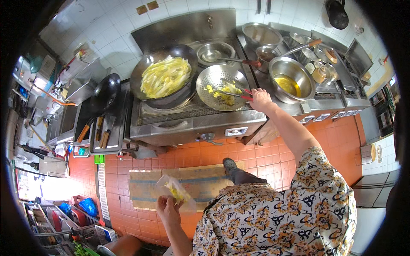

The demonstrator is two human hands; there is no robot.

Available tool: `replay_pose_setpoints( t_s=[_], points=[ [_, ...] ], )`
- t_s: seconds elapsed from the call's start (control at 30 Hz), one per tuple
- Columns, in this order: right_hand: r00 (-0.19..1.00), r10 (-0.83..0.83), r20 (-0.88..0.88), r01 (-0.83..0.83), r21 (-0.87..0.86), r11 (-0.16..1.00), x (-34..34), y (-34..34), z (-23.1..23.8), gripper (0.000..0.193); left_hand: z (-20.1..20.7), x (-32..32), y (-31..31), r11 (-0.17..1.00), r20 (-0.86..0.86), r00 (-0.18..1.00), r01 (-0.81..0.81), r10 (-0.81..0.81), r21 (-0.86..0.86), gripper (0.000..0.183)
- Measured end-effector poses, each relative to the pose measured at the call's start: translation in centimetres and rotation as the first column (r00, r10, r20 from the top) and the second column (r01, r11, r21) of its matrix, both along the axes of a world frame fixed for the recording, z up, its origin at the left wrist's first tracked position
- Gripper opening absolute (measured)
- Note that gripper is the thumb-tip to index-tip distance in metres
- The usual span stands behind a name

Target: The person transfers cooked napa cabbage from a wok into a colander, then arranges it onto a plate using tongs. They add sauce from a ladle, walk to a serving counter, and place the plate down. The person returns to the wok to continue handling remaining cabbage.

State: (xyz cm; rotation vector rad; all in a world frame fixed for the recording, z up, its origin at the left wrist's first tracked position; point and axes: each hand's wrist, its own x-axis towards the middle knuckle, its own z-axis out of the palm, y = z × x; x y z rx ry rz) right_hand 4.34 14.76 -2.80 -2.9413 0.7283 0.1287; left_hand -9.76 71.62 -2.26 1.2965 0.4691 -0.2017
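Note:
My right hand is closed on the red handles of a pair of tongs. The metal ends of the tongs lie among yellow food pieces in a perforated metal strainer on the stove. Low on the left, my left hand pinches a clear plastic bag, with some pale yellow food inside it. To the left of the strainer, a large dark wok holds a heap of pale yellow and white strips.
Right of the strainer stands a steel bowl with yellow liquid. A ladle rests across a pan behind. Another black wok and wooden-handled tools lie at the left. A cardboard mat covers part of the tiled floor.

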Motion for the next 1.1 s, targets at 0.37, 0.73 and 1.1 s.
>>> replay_pose_setpoints(
  t_s=[0.37, 0.73, 1.1],
  points=[
    [0.968, 0.242, -0.071, -0.241, 0.019, 0.970, 5.1, -5.6, -5.3, 0.037, -6.6, 15.0, -17.1, 0.957, -0.157, 0.961, 0.192, -0.228, -0.216, 0.019],
    [0.972, 0.233, 0.010, -0.231, 0.167, 0.958, 1.3, -7.2, -7.8, 0.034, -16.4, 21.0, -27.9, 0.910, -0.141, 0.928, 0.295, -0.346, -0.292, 0.012],
    [0.959, 0.245, -0.141, -0.153, 0.471, 0.869, 0.3, -3.3, -5.4, 0.032, -18.0, 22.5, -30.4, 0.905, -0.174, 0.925, 0.268, -0.337, -0.331, 0.015]
  ],
)
